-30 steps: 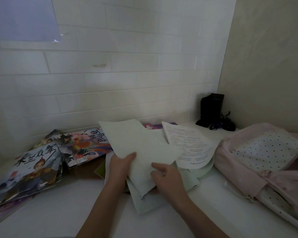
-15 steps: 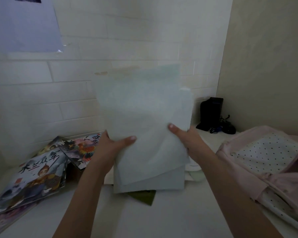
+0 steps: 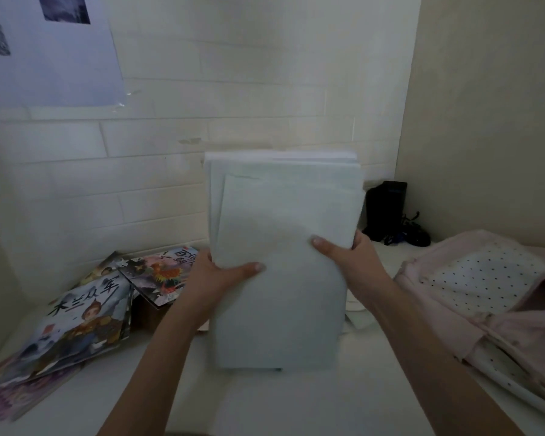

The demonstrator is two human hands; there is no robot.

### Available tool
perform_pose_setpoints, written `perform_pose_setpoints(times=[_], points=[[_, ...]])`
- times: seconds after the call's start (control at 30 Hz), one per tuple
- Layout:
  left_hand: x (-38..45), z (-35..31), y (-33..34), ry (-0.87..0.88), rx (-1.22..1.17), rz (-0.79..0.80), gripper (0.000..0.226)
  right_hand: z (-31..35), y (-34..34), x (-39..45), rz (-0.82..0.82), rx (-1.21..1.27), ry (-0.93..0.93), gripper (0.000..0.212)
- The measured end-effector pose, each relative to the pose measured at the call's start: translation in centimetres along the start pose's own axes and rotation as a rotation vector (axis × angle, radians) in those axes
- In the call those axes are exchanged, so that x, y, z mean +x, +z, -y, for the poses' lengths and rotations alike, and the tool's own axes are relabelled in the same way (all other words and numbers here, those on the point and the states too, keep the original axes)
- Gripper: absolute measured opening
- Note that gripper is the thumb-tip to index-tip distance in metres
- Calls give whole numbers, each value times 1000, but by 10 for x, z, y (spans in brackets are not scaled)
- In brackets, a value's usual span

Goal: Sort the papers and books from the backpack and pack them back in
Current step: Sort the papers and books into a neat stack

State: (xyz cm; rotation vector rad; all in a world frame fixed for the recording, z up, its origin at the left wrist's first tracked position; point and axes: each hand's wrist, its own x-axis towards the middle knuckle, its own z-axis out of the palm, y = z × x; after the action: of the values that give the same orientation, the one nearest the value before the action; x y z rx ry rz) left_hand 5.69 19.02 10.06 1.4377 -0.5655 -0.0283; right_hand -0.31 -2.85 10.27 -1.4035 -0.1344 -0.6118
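Note:
A stack of white papers (image 3: 280, 247) stands upright on its bottom edge on the white desk (image 3: 280, 401), its blank back facing me. My left hand (image 3: 214, 278) grips its left side with the thumb across the front. My right hand (image 3: 350, 259) grips its right side. Several illustrated books (image 3: 85, 322) lie fanned out on the desk at the left. The pink backpack (image 3: 485, 297) with a polka-dot lining lies open at the right.
A black device with cables (image 3: 387, 212) stands in the back right corner. More paper (image 3: 356, 316) lies on the desk behind the stack. A sheet with pictures (image 3: 48, 48) is taped to the tiled wall at upper left. A beige side wall closes the right.
The loose sheets that lay spread on the desk were gathered and lifted upright. They now form one squared stack, lowered with its bottom edge on the desk.

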Motion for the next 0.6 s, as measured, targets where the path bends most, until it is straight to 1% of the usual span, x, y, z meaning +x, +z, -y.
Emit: perform_pose_setpoints(times=[0.03,0.1,0.13,0.17,0.23,0.27,0.33,0.43,0.47,0.53,0.6], points=[[1,-5,-1,23,-15,1,36,8,0,2,1,23,-24,37],[-4,-4,-1,29,-26,-2,38,14,-6,-1,40,55,-29,53],[-9,2,1,12,-17,2,40,12,-10,-9,75,38,-9,59],[-17,12,4,-15,-5,16,43,5,-15,-20,119,-11,23,60],[-33,31,8,-74,-8,51,47,-12,-22,-44,179,-125,103,59],[-37,36,10,-90,-9,46,46,-18,-23,-51,168,-159,120,59],[-36,33,14,-75,1,-10,35,-17,-19,-51,72,-176,73,53],[-22,7,20,37,-9,-100,18,11,-7,-30,-41,-219,-55,34],[-18,-2,21,88,-28,-137,13,21,-5,-25,-44,-196,-67,32],[-13,-15,22,163,-78,-212,15,32,-6,-20,28,-148,-28,38],[-13,-15,24,166,-107,-231,18,28,-8,-25,86,-199,47,36]])
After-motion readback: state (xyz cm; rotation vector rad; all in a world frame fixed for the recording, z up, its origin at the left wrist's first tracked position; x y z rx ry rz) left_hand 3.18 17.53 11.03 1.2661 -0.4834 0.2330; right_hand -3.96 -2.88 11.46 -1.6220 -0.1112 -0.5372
